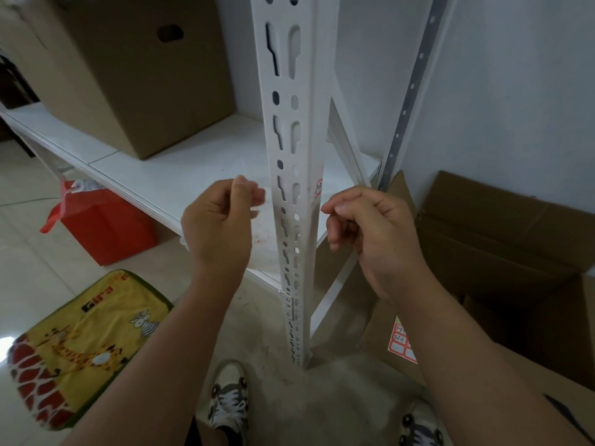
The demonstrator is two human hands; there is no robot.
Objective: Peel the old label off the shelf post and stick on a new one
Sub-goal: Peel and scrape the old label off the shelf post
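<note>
Head view, starting at the far left of the frame: a yellow giraffe-print bag [77,342] lies on the tiled floor at lower left, and above it a red bag [106,226] sits under the edge of the white shelf [180,175]. In the upper left a large brown cardboard box [128,69] stands on that shelf. Just left of centre my left hand [219,226] is raised, its fingers curled in with the thumb against the fingertips; something pale and blurred shows at those tips, and I cannot tell whether I have hold of anything there. Down the middle runs the white shelf post [296,175], slotted all along its face. The label [318,187], white with a red border and handwriting, sits on the post's right-hand face, level with my fingertips and between my two hands. Right of centre my right hand [363,230] is curled too, thumb and forefinger drawn together and pointing at the post just below the label, near it but not plainly touching; I cannot tell if they pinch anything. Below that wrist a sheet of red-bordered labels [402,342] lies on flattened cardboard [502,239] at the right. My shoes [228,400] show at the bottom.
</note>
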